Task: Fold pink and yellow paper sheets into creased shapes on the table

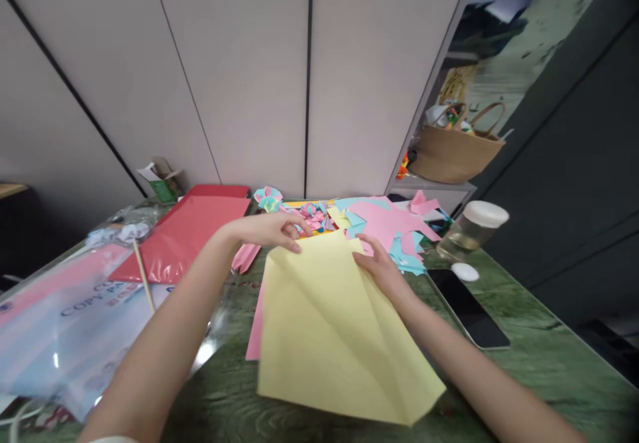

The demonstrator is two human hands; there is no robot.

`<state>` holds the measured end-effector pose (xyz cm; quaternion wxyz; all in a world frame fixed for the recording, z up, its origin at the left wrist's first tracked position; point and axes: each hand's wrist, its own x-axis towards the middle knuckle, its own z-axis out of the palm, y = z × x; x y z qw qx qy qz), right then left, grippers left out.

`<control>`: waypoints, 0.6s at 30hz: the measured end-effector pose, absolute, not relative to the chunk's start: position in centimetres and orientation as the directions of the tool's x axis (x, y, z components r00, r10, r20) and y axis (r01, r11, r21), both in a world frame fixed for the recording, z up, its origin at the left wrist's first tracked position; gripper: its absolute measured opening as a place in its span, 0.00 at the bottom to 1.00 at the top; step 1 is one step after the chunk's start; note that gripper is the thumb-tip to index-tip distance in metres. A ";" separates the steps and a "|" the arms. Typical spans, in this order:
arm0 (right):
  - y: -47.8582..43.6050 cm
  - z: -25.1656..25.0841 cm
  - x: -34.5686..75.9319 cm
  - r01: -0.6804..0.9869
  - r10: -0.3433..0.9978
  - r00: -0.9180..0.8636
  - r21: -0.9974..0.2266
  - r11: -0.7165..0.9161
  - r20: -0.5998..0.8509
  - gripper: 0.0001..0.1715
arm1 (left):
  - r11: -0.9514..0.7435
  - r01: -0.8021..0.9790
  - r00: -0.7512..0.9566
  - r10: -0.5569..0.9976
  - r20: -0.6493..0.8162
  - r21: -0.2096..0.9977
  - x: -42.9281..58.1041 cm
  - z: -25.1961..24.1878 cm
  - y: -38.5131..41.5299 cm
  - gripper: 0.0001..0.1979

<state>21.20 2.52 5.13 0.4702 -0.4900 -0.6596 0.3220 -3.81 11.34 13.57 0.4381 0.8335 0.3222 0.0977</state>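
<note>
A sheet of yellow paper (334,323), with faint creases and its lower right corner curling, spreads in front of me over the green table. My left hand (279,231) is at its upper left corner, fingers bent and the thumb against the paper. On the upper right edge my right hand (377,263) pinches the sheet, thumb on top and the other fingers partly hidden. A strip of pink paper (254,333) shows from under the sheet's left side. Just beyond my hands lie small folded paper pieces (314,215) in pink and blue.
Pink and blue paper scraps (384,223) pile up at the back right. A phone (466,306), a white lid (464,271) and a clear jar (469,230) stand or lie on the right. At left are a red packet (194,230), a copy paper bag (90,323) and a wooden stick (143,275).
</note>
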 end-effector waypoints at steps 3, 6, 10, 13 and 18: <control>3.6 2.8 23.4 0.376 0.961 -0.063 -0.885 0.273 0.270 0.32 | -0.470 0.534 0.786 0.583 -0.207 0.703 -3.6 12.7 14.2 0.19; 4.2 0.9 24.9 0.566 0.959 -0.175 -0.774 0.283 0.222 0.18 | -0.549 0.675 0.704 0.680 -0.206 0.494 -2.8 9.9 14.7 0.14; 4.4 -0.8 25.4 0.637 0.957 -0.250 -0.719 0.279 0.150 0.16 | -0.511 0.767 0.575 0.816 -0.060 0.388 -0.7 4.9 10.8 0.17; 4.6 -1.6 25.5 0.683 0.950 -0.280 -0.666 0.300 0.141 0.18 | -0.642 0.700 0.649 0.755 0.099 0.313 0.5 2.0 7.1 0.25; 4.9 -1.9 25.6 0.760 0.963 -0.240 -0.594 0.264 0.121 0.20 | -0.692 0.682 0.725 0.683 -0.091 0.238 1.1 -0.5 4.8 0.35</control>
